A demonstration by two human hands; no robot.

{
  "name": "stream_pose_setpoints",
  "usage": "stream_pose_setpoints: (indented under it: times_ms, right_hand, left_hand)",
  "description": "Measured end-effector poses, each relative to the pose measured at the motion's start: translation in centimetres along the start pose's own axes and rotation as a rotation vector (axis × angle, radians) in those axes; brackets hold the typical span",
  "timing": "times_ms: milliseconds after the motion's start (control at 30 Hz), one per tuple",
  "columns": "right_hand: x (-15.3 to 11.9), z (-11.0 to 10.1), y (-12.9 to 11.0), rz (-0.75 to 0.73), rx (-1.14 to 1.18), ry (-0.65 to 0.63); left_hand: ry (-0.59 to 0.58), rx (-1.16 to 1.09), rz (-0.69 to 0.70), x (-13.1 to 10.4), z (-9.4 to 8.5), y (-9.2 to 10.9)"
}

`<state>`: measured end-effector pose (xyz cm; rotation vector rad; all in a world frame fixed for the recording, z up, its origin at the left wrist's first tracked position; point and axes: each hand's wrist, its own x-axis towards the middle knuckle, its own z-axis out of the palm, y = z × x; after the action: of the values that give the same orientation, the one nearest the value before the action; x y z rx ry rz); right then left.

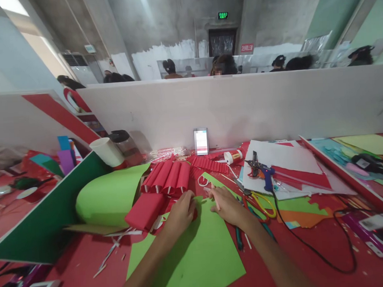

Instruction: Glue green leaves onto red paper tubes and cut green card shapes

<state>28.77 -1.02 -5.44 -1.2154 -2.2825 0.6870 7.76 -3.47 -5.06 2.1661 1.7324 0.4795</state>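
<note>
The white partition (241, 110) stands beyond both hands and closes off the far side of the red tabletop (302, 262). A dark green board (54, 230) is set on edge, well to the left of the left hand, presumably as a divider.

The light green sheet (198, 255), the workpiece, lies on the tabletop beneath both hands and extends from them toward the wearer. This placement likely leaves its far edge accessible to the fingers of both sides. A curved green sheet (107, 200) bulges left of the left hand. White sheets (290, 161) lie beyond and right of the right hand.

The left hand (182, 209) rests at the sheet's far edge, fingers bent inward; the right hand (226, 206) faces it across a small gap, fingers likewise bent. Both appear to steady that edge. Whether either grips the sheet or a small part cannot be told.

Red folded tubes (167, 175) stand just beyond the left hand; a red block (145, 212) lies beside it. The glue gun (267, 178) rests on the white sheets, probably parked within right-hand reach. Directly beyond the hands, a phone (201, 141) leans upright against the partition, apparently for viewing.
</note>
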Motion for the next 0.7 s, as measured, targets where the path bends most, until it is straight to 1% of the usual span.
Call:
stream_pose_setpoints:
  times_ms: [100,233,400,467,567,633,700]
  right_hand:
    - [0.0,-0.3,-0.1,-0.008,0.015,-0.026]
    - [-0.3,-1.1,-0.2,-0.006,0.067,-0.051]
    - [-1.1,-2.3,0.2,0.016,0.13,-0.073]
    - [-1.1,-2.7,0.4,0.027,0.145,-0.038]
    - [-0.9,-3.2,0.7,0.046,0.173,0.066]
    - [-0.7,-3.4,0.9,0.055,0.213,0.131]
    - [-0.5,-3.6,1.1,0.069,0.267,0.179]
  left_hand:
    - [-0.007,0.103,-0.011,0.2,-0.5,0.4]
    - [-0.026,0.221,-0.025,1.1,-1.2,1.1]
    - [-0.057,0.368,-0.023,1.9,-1.7,2.4]
    - [-0.055,0.415,-0.006,1.8,-2.0,3.1]
    - [-0.059,0.467,0.047,2.0,-2.3,3.8]
    - [-0.08,0.488,0.108,2.5,-2.2,4.0]
    - [-0.111,0.498,0.169,3.3,-1.8,4.1]
